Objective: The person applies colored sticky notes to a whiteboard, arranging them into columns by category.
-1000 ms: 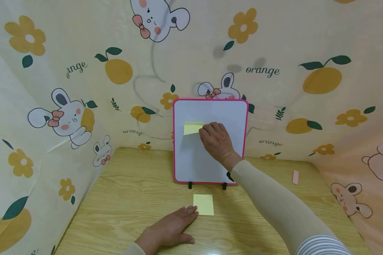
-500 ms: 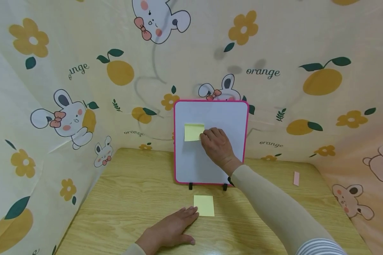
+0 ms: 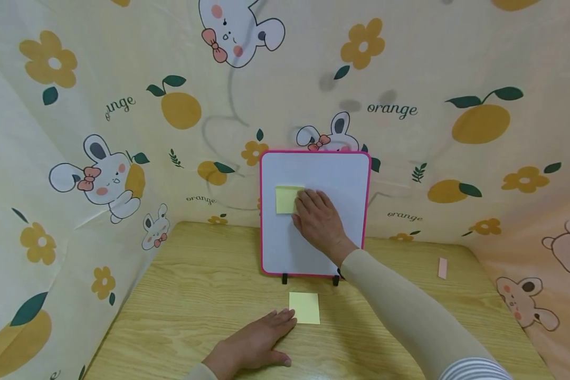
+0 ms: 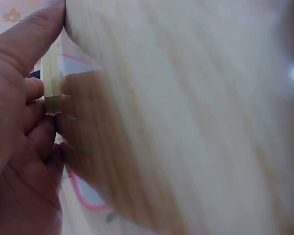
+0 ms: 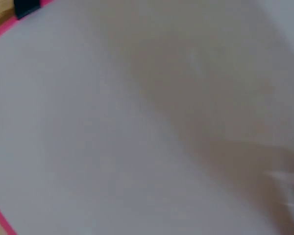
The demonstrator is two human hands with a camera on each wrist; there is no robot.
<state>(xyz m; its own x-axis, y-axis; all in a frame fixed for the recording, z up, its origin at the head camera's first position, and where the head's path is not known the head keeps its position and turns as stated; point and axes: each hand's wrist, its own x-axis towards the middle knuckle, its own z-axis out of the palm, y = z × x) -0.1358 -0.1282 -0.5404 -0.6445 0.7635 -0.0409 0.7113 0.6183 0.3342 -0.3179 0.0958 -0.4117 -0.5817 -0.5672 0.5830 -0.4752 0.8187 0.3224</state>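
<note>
A whiteboard (image 3: 290, 248) with a pink frame stands upright on black feet, leaning slightly back. On its left upper half is a pale yellow sticky note (image 3: 285, 200). My right hand (image 3: 320, 219) lies against the board with its fingertips over the note's right side, pressing there and covering that edge. My left hand (image 3: 258, 338) rests flat on the table, fingers outstretched, fingertips at the lower left corner of a yellow sticky note pad (image 3: 305, 307). The left wrist view shows the pad's thin side (image 4: 51, 73) by the fingers. In the right wrist view, the board's white surface (image 5: 88, 122) fills most of the frame.
A small pink paper strip (image 3: 443, 268) lies on the wooden table (image 3: 195, 274) at the right. Behind and at both sides hangs a cream cloth (image 3: 285, 95) printed with rabbits, oranges and flowers. The board's black feet (image 3: 285, 278) stand just behind the pad.
The note, lifted at its lower edge before, now hangs flatter on the board. My right hand has gone from pinching its right side to laying fingers over it. The left hand stays.
</note>
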